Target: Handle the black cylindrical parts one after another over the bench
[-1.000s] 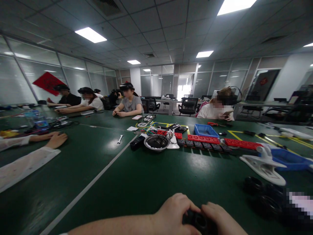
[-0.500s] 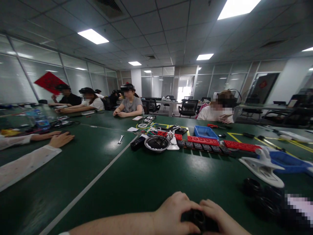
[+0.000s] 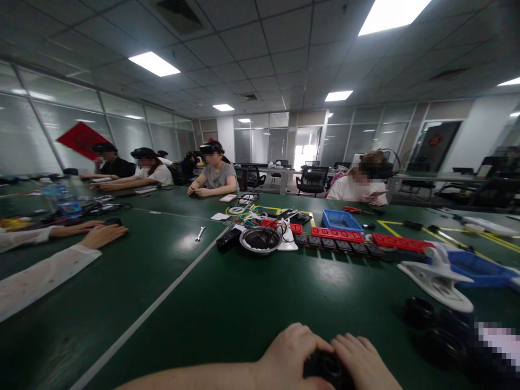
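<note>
At the bottom edge of the head view, my left hand (image 3: 289, 357) and my right hand (image 3: 363, 362) are both wrapped round a small black round part (image 3: 325, 367). The fingers of both hands curl over it and hide most of it. They rest on or just above the green table (image 3: 227, 303), close to my body. More black round parts (image 3: 436, 327) lie on the table to the right of my right hand.
A white and blue clamp-like tool (image 3: 442, 273) lies at the right. Further off are a metal bowl (image 3: 260, 239), red and black power strips (image 3: 345, 238), a blue tray (image 3: 341, 219) and a wrench (image 3: 199, 233). Other people sit round the table; white-sleeved arms (image 3: 44, 271) lie at left.
My hands have shifted slightly on the black part and sit a little lower in view. The hand of the person at the left has slid a little to the right.
</note>
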`<state>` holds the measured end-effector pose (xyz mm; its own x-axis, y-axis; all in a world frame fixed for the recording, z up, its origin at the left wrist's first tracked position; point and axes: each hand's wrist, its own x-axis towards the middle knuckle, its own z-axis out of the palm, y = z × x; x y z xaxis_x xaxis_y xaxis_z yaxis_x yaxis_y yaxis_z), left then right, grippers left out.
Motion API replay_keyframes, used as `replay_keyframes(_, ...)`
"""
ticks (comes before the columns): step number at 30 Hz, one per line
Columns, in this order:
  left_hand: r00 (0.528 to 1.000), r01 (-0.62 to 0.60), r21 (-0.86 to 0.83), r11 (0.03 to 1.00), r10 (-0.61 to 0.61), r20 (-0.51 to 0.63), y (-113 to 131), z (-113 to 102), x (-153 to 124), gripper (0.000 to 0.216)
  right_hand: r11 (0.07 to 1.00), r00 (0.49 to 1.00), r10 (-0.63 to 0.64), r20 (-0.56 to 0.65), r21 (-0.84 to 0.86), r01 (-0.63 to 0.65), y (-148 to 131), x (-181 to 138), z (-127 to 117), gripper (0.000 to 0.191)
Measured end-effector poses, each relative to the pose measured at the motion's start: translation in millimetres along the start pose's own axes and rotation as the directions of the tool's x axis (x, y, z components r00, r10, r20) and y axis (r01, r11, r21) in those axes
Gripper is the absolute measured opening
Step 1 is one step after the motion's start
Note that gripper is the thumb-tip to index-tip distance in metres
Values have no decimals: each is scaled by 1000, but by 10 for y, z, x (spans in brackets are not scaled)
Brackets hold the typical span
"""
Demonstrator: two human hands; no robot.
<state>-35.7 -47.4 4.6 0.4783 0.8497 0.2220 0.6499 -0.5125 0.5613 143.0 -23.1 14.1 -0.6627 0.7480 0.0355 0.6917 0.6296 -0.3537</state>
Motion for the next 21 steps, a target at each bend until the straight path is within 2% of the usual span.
replay_keyframes(2,998,-70,-40,997,70,4,-21,-36,-6,54,991,998,-37,46,129,31,33,-9,-88,38)
replay_keyframes(4,993,-116,-69,991,117,7,-41,-57,-14,52,975,993,-35,115,222,9,38,-19,-172,35)
replay_keyframes(7,993,-112,-92,989,114,23,-60,-53,-18,51,969,984,-2,177,244,-42,25,-23,-234,28)
replay_keyframes(11,996,-81,-83,993,83,20,-51,-30,-6,50,973,981,-13,192,227,-31,49,2,-184,26)
replay_keyframes(14,999,-47,-67,997,48,15,-9,-26,4,48,985,987,14,162,167,-41,59,19,-87,29)
replay_keyframes(18,993,97,-42,994,-99,-62,74,-13,3,46,990,990,138,29,35,-139,-34,26,46,24)
replay_keyframes(21,979,168,-70,983,-175,-109,109,2,-6,44,988,989,148,-29,-42,-149,-120,25,70,20)
